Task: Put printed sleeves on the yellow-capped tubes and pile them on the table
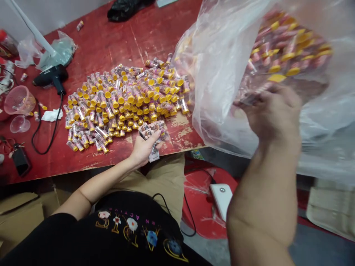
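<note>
1. Reference: clock directions are read from the centre of the view.
2. Left hand (142,149): located between 8 and 9 o'clock, at the near edge of the red surface (102,40). The fingers are closed on a bunch of printed slips (156,127).
3. Right hand (273,111): located at 3 o'clock, at the opening of the clear plastic bag (219,55). The fingers are curled against the bagged tubes (291,51); owing to blur, it cannot be told whether one is gripped.
4. Loose tubes (133,96): heaped on the surface at 10 o'clock, with yellow caps, most facing the near edge. The right end of the heap meets the bag.
5. Bag: positioned at 2 o'clock, holding many yellow-capped tubes.
6. Hair dryer (52,75): lies between 9 and 10 o'clock, left of the heap.
7. Pink basket (18,98): stands at 9 o'clock.
8. Red stool (202,225): located at 5 o'clock, below the surface, carrying a white device (222,199).
</note>
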Available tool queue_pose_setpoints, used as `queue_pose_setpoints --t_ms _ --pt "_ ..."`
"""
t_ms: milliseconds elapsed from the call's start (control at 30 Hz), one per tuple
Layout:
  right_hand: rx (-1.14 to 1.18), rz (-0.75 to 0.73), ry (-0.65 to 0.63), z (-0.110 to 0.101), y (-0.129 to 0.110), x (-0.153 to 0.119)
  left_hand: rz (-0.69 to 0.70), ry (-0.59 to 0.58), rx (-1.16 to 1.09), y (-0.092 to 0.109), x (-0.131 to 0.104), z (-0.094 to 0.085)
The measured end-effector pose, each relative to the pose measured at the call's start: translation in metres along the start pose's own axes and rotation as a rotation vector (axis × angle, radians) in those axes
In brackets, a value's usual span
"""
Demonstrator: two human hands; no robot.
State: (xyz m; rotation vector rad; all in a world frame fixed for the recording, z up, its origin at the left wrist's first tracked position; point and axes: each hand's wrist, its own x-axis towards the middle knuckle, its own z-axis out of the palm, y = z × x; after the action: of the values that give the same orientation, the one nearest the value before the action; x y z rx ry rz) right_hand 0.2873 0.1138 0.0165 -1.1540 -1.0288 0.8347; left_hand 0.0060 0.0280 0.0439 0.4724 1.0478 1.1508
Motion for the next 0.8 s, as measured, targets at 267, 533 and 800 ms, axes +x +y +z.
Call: queue_pose_setpoints --t_ms 267,533,800 --pt "0.152 0.347 -0.172 0.094 -0.029 -0.144 0.143 0.002 0.179 -0.010 -0.009 -0.009" --pt "-0.049 0.209 -0.182 0.108 -0.023 -0.146 0.210 0.079 0.145 -0.005 -0.022 -0.016" --pt "-0.149 0.132 -0.099 0.109 -0.023 -0.152 0.195 0.073 0.083 -0.001 -0.025 -0.010"
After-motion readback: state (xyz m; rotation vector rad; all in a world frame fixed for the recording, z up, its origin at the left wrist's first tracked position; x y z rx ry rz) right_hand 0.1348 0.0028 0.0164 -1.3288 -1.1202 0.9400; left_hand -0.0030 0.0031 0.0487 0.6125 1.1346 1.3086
